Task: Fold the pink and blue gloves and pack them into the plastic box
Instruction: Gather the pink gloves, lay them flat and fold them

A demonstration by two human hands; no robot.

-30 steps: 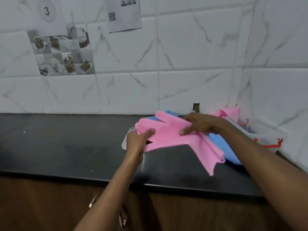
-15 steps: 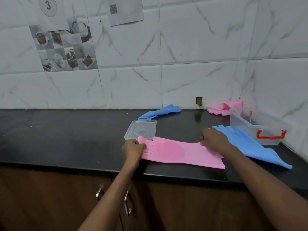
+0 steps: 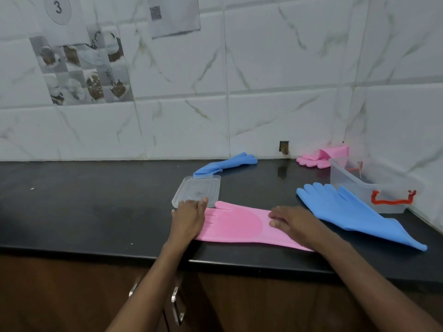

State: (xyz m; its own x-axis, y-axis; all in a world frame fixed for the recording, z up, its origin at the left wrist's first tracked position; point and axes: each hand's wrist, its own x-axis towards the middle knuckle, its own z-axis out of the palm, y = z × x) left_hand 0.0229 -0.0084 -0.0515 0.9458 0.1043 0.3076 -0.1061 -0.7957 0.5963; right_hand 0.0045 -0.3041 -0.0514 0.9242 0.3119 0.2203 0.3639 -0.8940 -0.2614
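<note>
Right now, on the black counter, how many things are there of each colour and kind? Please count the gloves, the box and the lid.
Pink gloves: 2, one at the front edge, one by the wall
Blue gloves: 2, one at the right, one at the back
Clear plastic box: 1
Clear lid: 1
Total: 6

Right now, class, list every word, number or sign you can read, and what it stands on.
"3": in a circle on the left wall sheet.
QR code sheet: code and print too blurred to read.
Clear lid: faint mark, too small to read.
</note>
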